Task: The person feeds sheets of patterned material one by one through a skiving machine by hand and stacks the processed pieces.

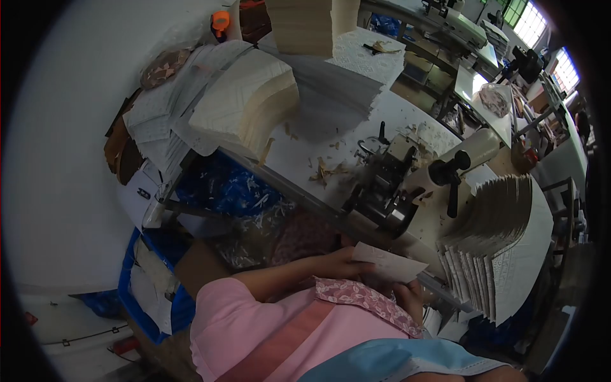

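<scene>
A white embossed piece of sheet material is held in front of my body, close to the table edge. My left hand is closed on its left side. My right hand grips its lower right edge, with the fingers partly hidden behind it. Just beyond the piece stands a dark metal bench machine with black knobs and levers, apart from both hands. To the right of the machine, a fanned stack of similar white pieces with tan edges stands on the table.
More stacked pieces lie at the table's far left. Tan scraps are scattered on the white tabletop. Below left are a blue bag and a blue bin. Other machines stand on benches behind.
</scene>
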The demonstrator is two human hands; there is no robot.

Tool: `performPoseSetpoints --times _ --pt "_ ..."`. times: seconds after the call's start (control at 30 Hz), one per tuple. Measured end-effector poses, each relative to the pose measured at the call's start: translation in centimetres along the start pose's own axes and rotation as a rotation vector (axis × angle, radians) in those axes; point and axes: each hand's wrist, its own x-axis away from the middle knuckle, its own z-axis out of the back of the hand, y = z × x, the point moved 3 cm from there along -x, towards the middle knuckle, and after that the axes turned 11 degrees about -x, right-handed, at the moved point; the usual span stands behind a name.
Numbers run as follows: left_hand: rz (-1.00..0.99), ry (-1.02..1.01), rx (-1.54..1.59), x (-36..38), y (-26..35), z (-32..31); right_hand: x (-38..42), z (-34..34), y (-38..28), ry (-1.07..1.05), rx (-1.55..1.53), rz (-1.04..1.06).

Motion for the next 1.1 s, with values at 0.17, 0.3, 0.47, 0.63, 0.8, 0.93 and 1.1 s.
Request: performPoseSetpoints --times 0.17,0.3,0.47,0.63,0.8,0.93,1.1 --pt "-0.117 0.186 -0.204 3.2 2.5 2.8 -2.0 -2.9 0.4 -0.241 -0.115 0.043" --pt "0.041 0.142 0.174 6.2 1.6 5.5 -1.8 -5.3 1.9 -0.283 -0.206 -0.021" --pt "0.127 0.311 0.041 9.7 2.5 7.6 -2.4 -9.1 3.6 -0.199 -0.201 -0.086" --pt "0.141 0.549 0.133 11.8 0.0 7.9 -2.0 -10.3 1.9 -0.338 0.144 0.108" --pt "0.151 0.53 0.207 12.2 0.7 7.2 -2.2 -9.9 2.4 -0.475 0.237 0.313" --pt "0.131 0.599 0.222 10.7 1.7 6.1 -1.9 -9.0 3.3 -0.447 0.208 0.383" --pt "0.201 0.559 0.038 8.8 -0.7 6.1 -1.2 -7.2 3.3 -0.321 0.167 0.301"
